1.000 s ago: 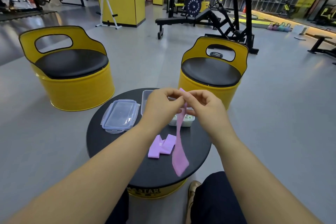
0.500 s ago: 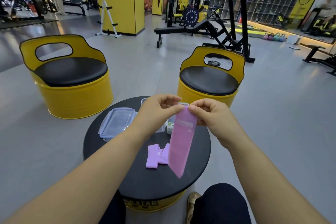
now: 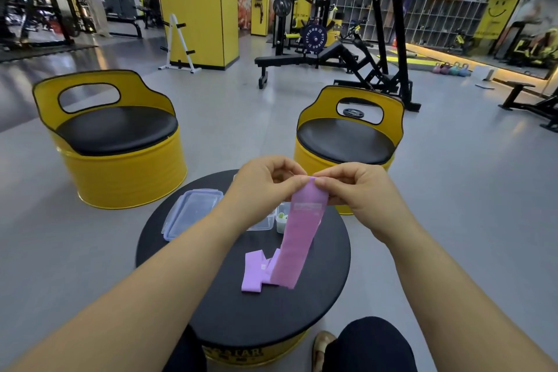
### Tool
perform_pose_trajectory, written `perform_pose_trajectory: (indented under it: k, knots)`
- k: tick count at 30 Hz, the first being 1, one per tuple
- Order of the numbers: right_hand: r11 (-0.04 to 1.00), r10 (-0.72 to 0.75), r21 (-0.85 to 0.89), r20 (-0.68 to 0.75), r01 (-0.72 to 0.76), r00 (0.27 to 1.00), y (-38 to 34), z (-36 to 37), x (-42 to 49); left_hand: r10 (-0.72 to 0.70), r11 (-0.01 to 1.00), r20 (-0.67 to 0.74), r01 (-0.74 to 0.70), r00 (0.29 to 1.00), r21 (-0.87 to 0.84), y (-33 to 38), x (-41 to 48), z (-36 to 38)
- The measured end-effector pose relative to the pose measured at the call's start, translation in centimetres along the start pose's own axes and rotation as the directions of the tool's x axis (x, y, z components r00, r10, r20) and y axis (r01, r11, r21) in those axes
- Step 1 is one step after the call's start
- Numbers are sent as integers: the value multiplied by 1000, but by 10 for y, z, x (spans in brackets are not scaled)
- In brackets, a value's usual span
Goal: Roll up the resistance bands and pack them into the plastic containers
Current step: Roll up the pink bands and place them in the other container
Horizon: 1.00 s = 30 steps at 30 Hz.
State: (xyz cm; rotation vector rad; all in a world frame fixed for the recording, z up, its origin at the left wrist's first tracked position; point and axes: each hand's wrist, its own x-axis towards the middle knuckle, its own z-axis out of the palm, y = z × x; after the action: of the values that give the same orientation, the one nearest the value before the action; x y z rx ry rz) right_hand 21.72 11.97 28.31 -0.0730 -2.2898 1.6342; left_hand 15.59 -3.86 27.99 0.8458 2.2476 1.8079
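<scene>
Only the head view here. The clear container (image 3: 262, 222) is mostly hidden behind the left wrist, and a second one (image 3: 282, 219) with something green inside peeks out beside the hanging band, so contents are hard to make out. Both forearms reach forward over the round black table (image 3: 211, 305). The left hand (image 3: 265, 187) and right hand (image 3: 356, 190) pinch the top edge of the pink band (image 3: 297, 238) between thumbs and fingertips, and it hangs down flat. A lilac band (image 3: 255, 272) lies folded on the table, partly covered. A clear lid (image 3: 191, 211) sits to the left.
</scene>
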Motion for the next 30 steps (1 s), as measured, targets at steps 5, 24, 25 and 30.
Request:
perform_pose_trajectory:
  k: [5, 24, 25, 30]
  knots:
    - [1000, -12, 8, 34, 12, 999, -3, 1, -1, 33, 999, 17, -33, 999, 19, 4, -1, -2]
    - [906, 17, 417, 148, -78, 989, -16, -4, -8, 37, 967, 157, 5, 987, -255, 15, -6, -11]
    - [905, 17, 417, 148, -78, 989, -16, -4, -8, 36, 968, 164, 7, 986, -252, 15, -7, -12]
    - [920, 11, 384, 153, -70, 988, -17, -2, -8, 15, 967, 174, 30, 985, -254, 14, -8, -15]
